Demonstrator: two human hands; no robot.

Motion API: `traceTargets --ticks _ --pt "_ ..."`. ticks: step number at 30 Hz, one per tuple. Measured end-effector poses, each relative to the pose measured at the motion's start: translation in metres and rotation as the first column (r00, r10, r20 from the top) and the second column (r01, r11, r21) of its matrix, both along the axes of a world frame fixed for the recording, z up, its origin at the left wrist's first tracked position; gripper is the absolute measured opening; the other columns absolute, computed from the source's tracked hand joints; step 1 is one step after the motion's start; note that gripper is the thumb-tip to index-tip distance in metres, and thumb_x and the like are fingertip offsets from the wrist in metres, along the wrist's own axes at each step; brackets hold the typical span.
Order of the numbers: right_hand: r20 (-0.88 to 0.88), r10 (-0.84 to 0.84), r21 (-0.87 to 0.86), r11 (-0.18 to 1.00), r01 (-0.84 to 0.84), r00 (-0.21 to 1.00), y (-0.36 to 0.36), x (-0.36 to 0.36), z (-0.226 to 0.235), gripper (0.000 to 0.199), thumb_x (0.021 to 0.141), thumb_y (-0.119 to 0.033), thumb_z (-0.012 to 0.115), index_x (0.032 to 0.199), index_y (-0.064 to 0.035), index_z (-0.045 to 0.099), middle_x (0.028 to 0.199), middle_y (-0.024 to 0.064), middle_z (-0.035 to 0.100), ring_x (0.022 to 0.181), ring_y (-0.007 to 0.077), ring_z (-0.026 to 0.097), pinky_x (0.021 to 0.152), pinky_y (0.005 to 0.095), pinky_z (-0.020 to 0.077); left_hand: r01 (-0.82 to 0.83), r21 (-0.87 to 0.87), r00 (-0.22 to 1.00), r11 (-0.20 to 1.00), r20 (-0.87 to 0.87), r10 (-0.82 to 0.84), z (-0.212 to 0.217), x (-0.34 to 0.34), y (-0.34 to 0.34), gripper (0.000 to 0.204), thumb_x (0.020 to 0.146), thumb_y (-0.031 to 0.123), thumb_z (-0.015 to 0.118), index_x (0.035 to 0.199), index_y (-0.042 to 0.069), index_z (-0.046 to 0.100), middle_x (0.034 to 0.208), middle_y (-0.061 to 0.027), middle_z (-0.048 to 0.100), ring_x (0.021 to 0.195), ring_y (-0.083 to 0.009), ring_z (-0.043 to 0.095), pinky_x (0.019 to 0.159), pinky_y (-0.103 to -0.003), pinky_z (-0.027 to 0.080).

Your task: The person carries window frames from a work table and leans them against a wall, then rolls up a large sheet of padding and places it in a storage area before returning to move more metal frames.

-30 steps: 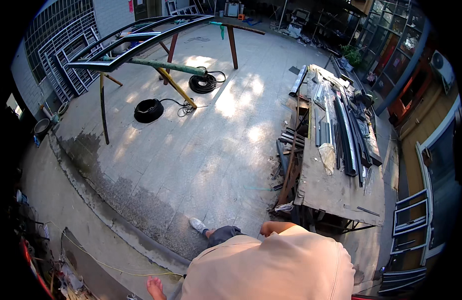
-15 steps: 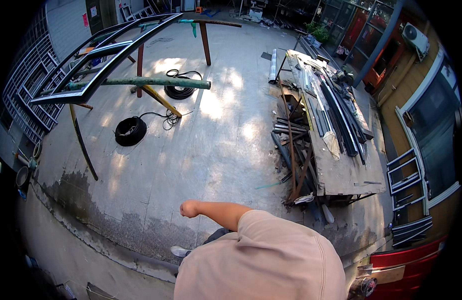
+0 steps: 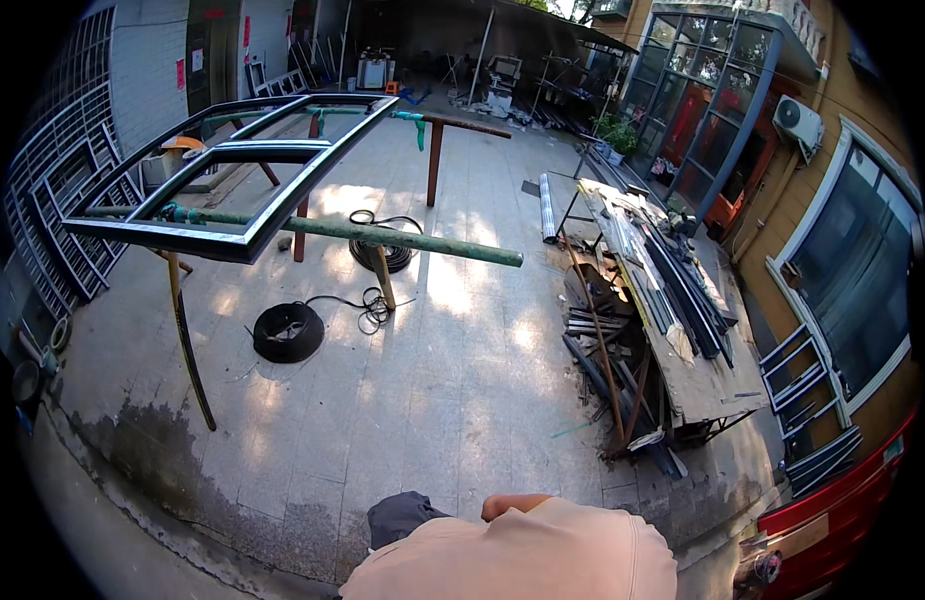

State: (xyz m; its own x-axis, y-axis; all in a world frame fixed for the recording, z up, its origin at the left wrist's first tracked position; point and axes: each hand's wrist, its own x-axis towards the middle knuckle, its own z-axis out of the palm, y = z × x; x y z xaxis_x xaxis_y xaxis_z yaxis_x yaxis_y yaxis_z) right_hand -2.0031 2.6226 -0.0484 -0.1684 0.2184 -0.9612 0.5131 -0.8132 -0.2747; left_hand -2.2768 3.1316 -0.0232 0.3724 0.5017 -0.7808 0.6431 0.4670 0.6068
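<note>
At the near edge of the view, the person wears a pale peach, salmon-toned top (image 3: 522, 560) of plain smooth cloth, without print or visible seams; it bulges broad and rounded. A short stretch of bare forearm (image 3: 512, 505) shows just above it. To its left shows dark grey trouser cloth (image 3: 397, 518), softly creased.

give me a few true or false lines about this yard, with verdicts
1. A dark metal frame lies flat on green pipes. True.
2. A black cable coil sits on the workbench. False: it lies on the paved ground under the frame.
3. The workbench on the right carries long metal strips. True.
4. The hands grip the frame. False: neither hand shows; only an arm and shirt at the lower edge.
5. The ground is grass. False: it is paved.
</note>
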Motion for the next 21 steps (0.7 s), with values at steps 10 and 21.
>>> traceTargets --ticks 10,21 --pt "0.19 0.223 0.147 0.957 -0.252 0.956 0.303 0.165 -0.034 0.024 0.085 -0.019 0.063 0.104 -0.007 0.072 0.096 0.0121 0.073 0.082 0.0302 0.069 0.067 0.0448 0.0546 -0.181 -0.094 0.981 0.979 -0.081 0.174 -0.03 -0.005 0.168 0.033 0.1 0.023 0.046 0.127 0.01 0.057 0.111 -0.0133 0.068 0.099 -0.0258 0.065 0.08 -0.037 0.053" --pt "0.322 -0.439 0.648 0.748 0.143 0.839 0.783 0.359 0.065 0.031 0.089 -0.029 0.057 0.094 -0.0024 0.074 0.082 0.0113 0.075 0.076 0.0226 0.073 0.074 0.0357 0.0556 -0.298 -0.178 0.952 0.938 -0.127 0.278 -0.002 -0.028 0.248 0.021 0.097 0.021 0.049 0.113 0.013 0.058 0.094 -0.0089 0.067 0.085 -0.0222 0.064 0.068 -0.032 0.05"
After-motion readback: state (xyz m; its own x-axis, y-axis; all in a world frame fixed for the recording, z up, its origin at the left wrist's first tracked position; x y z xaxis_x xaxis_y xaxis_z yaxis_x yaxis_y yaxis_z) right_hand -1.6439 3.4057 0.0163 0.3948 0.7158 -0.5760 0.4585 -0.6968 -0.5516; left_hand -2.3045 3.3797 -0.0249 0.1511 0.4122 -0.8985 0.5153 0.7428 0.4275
